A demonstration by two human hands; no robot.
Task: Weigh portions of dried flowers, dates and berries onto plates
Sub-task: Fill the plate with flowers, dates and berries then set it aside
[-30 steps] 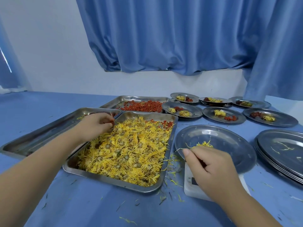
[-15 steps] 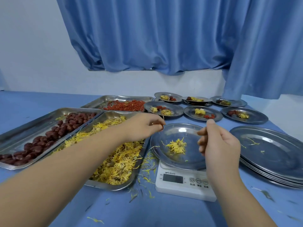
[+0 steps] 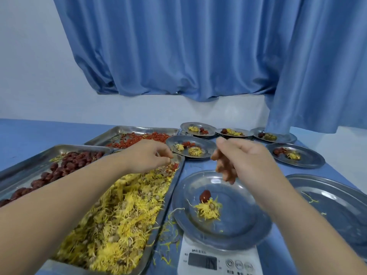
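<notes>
A steel plate (image 3: 244,221) sits on the white scale (image 3: 200,253), holding one dark red date (image 3: 205,196) and a tuft of yellow dried flowers (image 3: 208,209). My left hand (image 3: 148,155) hovers over the far corner of the flower tray (image 3: 164,210), where some red berries (image 3: 173,166) lie. Its fingertips are drawn together, and I cannot see whether anything is between them. My right hand (image 3: 241,159) hangs above the far rim of the weighing plate, fingers loosely curled, holding nothing.
A tray of dates (image 3: 23,165) lies at the left, with a tray of red berries (image 3: 137,129) behind it. Several filled plates (image 3: 190,148) stand at the back. A stack of empty plates (image 3: 337,207) is at the right. Loose petals litter the blue cloth.
A date now lies on the weighing plate beside the flowers. My left hand has moved from above the plate to the far corner of the flower tray. My right hand has stayed above the plate.
</notes>
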